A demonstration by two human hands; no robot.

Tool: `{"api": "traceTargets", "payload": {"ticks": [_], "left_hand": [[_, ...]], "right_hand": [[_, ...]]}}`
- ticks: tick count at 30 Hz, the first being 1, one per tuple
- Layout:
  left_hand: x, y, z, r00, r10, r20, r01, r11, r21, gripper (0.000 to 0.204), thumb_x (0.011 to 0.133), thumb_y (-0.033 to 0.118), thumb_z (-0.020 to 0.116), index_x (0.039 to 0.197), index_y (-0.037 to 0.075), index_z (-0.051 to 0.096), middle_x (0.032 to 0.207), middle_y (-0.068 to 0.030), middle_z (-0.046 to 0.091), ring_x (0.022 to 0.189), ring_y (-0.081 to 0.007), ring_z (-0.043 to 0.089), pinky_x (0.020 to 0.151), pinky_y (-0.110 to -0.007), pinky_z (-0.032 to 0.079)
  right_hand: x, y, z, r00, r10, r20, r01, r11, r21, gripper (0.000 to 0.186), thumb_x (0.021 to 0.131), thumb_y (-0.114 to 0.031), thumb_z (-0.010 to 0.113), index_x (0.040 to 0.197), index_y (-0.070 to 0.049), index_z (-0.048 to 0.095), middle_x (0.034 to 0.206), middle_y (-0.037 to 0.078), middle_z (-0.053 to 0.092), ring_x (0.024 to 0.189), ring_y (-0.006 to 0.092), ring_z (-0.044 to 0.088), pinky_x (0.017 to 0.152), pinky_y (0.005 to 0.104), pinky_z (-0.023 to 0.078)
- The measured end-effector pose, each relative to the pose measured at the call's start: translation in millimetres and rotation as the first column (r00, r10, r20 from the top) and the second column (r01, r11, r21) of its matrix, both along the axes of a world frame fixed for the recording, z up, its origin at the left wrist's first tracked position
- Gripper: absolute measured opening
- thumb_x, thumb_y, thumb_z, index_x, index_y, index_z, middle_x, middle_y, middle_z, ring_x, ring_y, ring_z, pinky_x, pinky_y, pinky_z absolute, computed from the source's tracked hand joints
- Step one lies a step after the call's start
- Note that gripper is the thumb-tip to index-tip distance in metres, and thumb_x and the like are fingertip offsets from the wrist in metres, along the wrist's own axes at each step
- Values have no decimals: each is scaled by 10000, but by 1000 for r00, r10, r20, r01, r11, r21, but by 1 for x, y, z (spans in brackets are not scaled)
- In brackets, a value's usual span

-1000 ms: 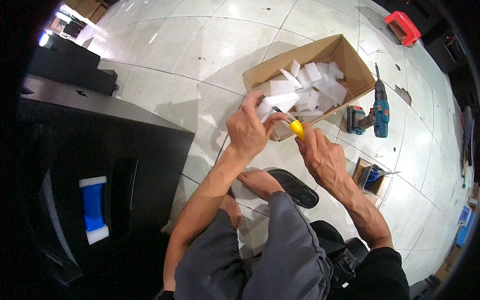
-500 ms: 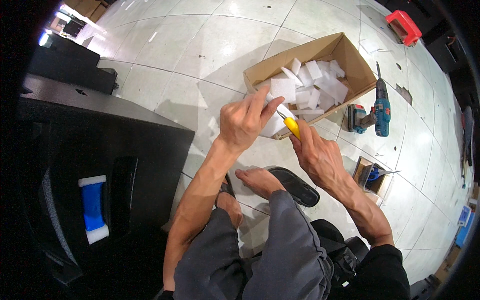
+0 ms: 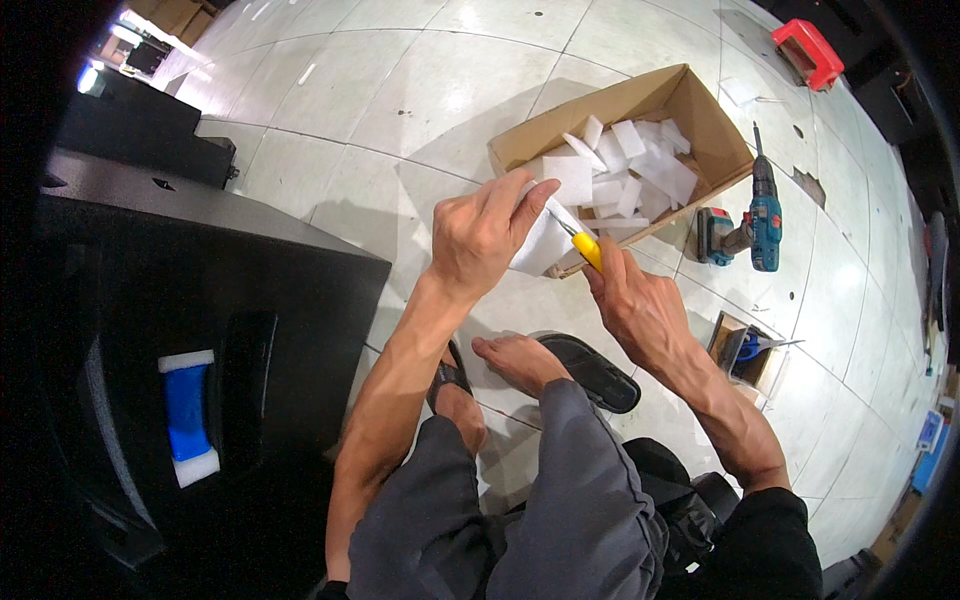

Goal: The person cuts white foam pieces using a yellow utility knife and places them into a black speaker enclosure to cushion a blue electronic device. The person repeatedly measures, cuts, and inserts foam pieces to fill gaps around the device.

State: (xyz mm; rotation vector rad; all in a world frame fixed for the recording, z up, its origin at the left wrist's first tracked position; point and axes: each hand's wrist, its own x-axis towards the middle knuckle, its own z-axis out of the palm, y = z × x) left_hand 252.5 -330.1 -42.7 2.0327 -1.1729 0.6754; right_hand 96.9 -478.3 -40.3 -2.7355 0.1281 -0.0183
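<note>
My left hand (image 3: 482,232) is closed around the upper edge of a white foam piece (image 3: 540,248), thumb on the near side. The piece hangs tilted in front of the cardboard box (image 3: 545,137). In my right hand (image 3: 640,305) is a yellow-handled tool (image 3: 587,249) with a slim pointed metal tip. That tip lies against or just over the foam, close to my left thumb; I cannot tell whether it touches. Many loose white foam pieces (image 3: 665,178) lie in the open box.
A teal cordless drill (image 3: 764,220) stands right of the box. Nearer sits a small tray (image 3: 722,340) with blue-handled scissors (image 3: 750,346). A large black cabinet (image 3: 300,260) with a blue-and-white foam block (image 3: 187,415) fills the left. A red plastic bin (image 3: 808,55) is far right.
My left hand has shifted slightly left and toward me, and more of the foam piece shows. The yellow-handled tool has moved a little right and down, still in my right hand.
</note>
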Motion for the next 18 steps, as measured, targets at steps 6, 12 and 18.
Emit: {"api": "traceTargets", "payload": {"ticks": [6,12,18], "left_hand": [[8,6,7,999,36,14,-35,996,-79,161,862,143,746,865,-7,689,747,-100,702,526,-183,652,450,-291,485],[9,7,18,999,50,4,-49,993,-108,164,860,148,749,877,-8,703,730,-96,696,523,-161,639,442,-278,467],[21,26,28,993,104,-60,-117,951,-286,149,890,135,721,932,-7,709,739,-67,704,551,-110,613,457,-250,457]], "right_hand": [[-7,-9,-14,1000,3,-15,-3,1000,18,301,1004,-237,528,1184,-16,433,892,193,628,589,363,631,476,431,509],[0,-8,-7,998,33,50,-31,999,-22,284,1007,-249,514,1078,16,440,819,199,622,541,349,631,447,434,501],[-12,-30,-29,999,10,-45,-12,1000,-23,261,1015,-254,496,1088,-9,441,859,212,627,564,359,633,462,447,500]]}}
